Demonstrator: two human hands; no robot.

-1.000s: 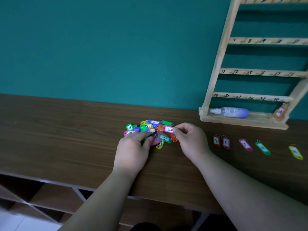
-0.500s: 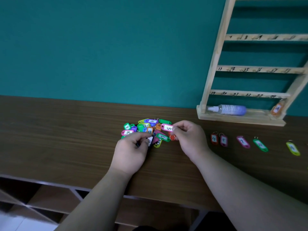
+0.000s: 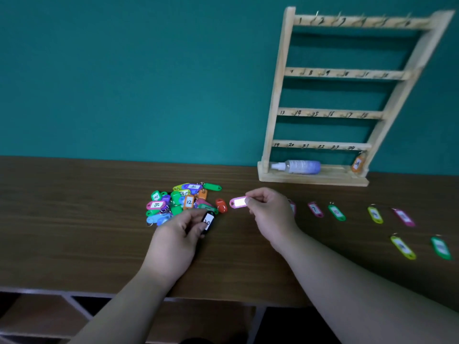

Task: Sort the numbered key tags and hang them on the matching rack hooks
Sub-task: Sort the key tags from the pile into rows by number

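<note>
A pile of coloured numbered key tags [image 3: 181,201] lies on the brown table [image 3: 74,219]. My left hand [image 3: 178,242] sits just in front of the pile and pinches a black tag [image 3: 208,221] marked 20. To the right of the pile my right hand [image 3: 269,212] holds a pink tag [image 3: 238,202] by its ring end; its label is washed out. A red tag [image 3: 221,205] lies between pile and pink tag. The wooden rack [image 3: 332,100] with numbered hooks leans on the teal wall; an orange tag [image 3: 357,164] hangs at its lowest right hook.
A spray bottle [image 3: 296,167] lies on the rack's base. Sorted tags lie in rows right of my right hand: pink [image 3: 315,209], green [image 3: 336,212], yellow [image 3: 375,215], pink [image 3: 403,217], then yellow [image 3: 402,247] and green [image 3: 440,248] nearer me. The table's front edge has open shelving below.
My right hand has pulled the pink tag out of the pile to the right. My left hand has drawn the black tag 20 out toward me. The view tilted up, showing the whole rack.
</note>
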